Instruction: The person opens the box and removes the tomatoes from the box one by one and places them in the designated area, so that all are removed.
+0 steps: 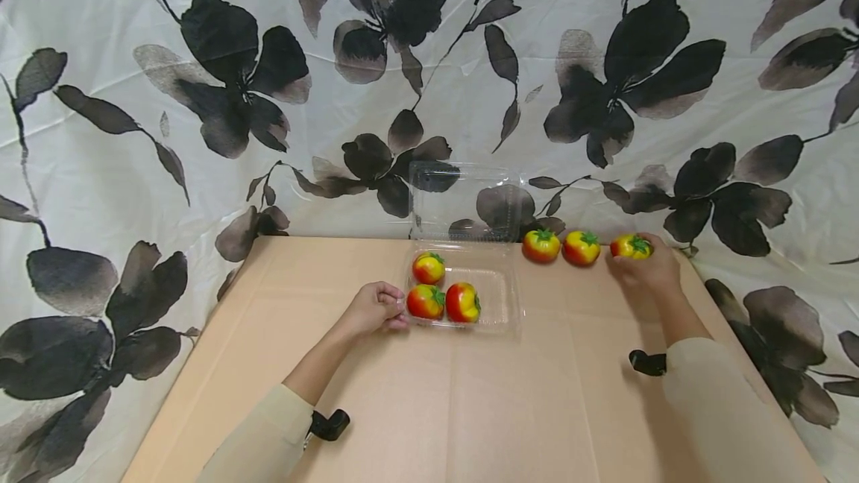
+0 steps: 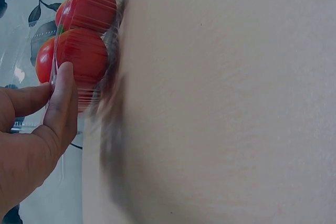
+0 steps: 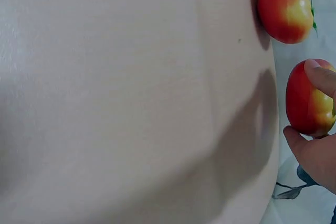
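A clear plastic clamshell container [image 1: 495, 293] sits near the table's far edge, its lid [image 1: 470, 200] raised against the cloth behind. Inside it are three red-and-yellow tomatoes with green tops: one at the back left [image 1: 428, 268], two along the front, the nearer-left one [image 1: 426, 302] beside another [image 1: 463, 302]. My left hand [image 1: 372, 309] pinches the container's left rim between thumb and fingers; the left wrist view shows a fingertip over the wall by a tomato [image 2: 84, 51]. At the far right, my right hand [image 1: 652, 268] grips another tomato [image 1: 629, 246], raised off the table in the right wrist view.
Two more tomatoes stand along the far edge, one [image 1: 540, 246] close to the container's right corner and the other [image 1: 581, 248] between it and my right hand. A tan table [image 1: 470, 408] lies beneath, with a floral cloth [image 1: 490, 110] hanging behind.
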The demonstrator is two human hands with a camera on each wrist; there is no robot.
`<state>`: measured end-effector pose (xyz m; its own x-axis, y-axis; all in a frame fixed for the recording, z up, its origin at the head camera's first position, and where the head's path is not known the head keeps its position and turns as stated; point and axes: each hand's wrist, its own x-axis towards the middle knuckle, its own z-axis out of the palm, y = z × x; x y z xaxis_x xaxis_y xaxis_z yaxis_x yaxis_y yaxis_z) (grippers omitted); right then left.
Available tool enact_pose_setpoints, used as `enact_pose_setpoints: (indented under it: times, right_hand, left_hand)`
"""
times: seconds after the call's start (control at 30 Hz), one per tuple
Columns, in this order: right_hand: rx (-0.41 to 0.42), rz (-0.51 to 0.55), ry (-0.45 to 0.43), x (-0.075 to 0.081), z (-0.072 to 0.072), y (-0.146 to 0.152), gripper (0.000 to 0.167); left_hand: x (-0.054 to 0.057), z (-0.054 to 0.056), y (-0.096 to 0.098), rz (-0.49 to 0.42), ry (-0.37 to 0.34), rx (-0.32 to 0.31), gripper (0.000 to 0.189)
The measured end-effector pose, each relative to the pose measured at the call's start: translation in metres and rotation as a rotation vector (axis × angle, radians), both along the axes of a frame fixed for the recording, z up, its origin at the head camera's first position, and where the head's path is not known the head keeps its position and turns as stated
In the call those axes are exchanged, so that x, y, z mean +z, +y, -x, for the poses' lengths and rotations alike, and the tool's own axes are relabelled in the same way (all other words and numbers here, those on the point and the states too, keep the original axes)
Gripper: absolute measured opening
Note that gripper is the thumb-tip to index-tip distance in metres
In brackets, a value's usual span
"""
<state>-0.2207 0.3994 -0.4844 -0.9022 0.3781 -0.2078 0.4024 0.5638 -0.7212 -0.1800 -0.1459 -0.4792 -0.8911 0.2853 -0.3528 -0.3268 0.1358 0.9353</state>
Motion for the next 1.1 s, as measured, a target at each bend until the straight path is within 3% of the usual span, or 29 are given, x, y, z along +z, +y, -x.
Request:
enact_pose_setpoints:
  times: [0.2, 0.6, 1.1]
  right_hand:
    - [-0.011, 0.001, 0.024, -0.003, 0.004, -0.005, 0.088]
    - [0.006, -0.052, -0.009, -0.009, 0.008, -0.006, 0.088]
    - [-0.056, -0.077, 0.028, -0.024, 0.004, -0.008, 0.085]
  left_hand:
    - [0.0, 0.0, 0.0, 0.004, -0.002, 0.002, 0.023]
    - [-0.003, 0.0, 0.001, -0.013, 0.002, 0.013, 0.021]
    - [-0.003, 0.0, -0.001, -0.005, 0.001, 0.006, 0.022]
